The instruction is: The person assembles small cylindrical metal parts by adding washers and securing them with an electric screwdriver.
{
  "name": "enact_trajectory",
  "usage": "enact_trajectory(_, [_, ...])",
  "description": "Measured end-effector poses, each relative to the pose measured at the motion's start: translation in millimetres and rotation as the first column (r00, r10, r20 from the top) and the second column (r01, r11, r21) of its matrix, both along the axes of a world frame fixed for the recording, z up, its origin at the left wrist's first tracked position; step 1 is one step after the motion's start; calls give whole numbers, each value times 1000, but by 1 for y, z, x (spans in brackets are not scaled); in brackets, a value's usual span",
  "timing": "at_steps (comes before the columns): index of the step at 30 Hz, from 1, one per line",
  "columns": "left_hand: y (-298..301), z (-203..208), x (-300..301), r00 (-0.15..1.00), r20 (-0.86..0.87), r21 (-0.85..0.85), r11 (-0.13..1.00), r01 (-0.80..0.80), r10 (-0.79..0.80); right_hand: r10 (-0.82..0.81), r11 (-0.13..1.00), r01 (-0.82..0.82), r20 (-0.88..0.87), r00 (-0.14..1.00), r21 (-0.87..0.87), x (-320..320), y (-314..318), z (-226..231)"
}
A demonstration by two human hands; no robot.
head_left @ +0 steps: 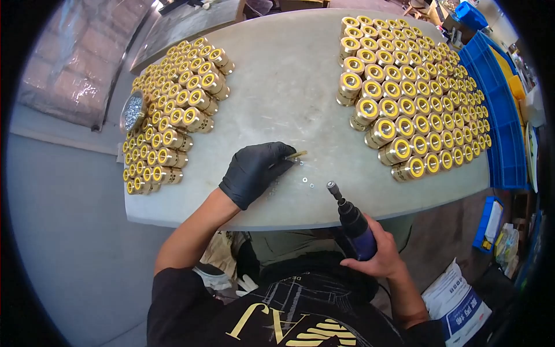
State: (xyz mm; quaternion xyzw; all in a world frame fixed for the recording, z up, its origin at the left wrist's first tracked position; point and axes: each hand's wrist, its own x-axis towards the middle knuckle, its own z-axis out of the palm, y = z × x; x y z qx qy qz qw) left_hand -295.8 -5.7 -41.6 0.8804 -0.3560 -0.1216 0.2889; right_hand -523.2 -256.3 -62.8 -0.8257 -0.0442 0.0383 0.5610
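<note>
My left hand, in a black glove, is closed over the table, thumb and fingers pinching a small brass-coloured piece whose end sticks out to the right. Its exact kind is hidden by the fingers. Small nuts lie on the tabletop just right of and below the fingertips. Bare and wrapped round its dark purple-black body, my right hand grips a power screwdriver near the table's front edge. The tool's socket tip points up and left, apart from the nuts.
Rows of upright brass cylinders with yellow ring tops fill the table's right side; another group stands at left. A round bowl of small metal parts sits at the left edge. Blue bins line the right; a white sack lies lower right.
</note>
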Motion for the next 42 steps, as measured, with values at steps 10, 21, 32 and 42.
enact_trajectory(10, [-19, 5, 15, 988, 155, 50, 999, 11, -19, -23, 1000, 23, -18, 1000, 0, 4, -2, 1])
enact_trajectory(21, [108, 61, 73, 847, 394, -74, 931, -358, 357, -35, 999, 35, -32, 999, 7, 6, -4, 0])
enact_trajectory(32, [141, 45, 99, 901, 170, -48, 917, -396, 399, 18, 1000, -18, 2, 1000, -1, 17, 4, -1])
enact_trajectory(42, [113, 57, 80, 857, 305, 129, 873, -470, 416, 12, 1000, -11, -36, 999, 16, 16, 5, 2])
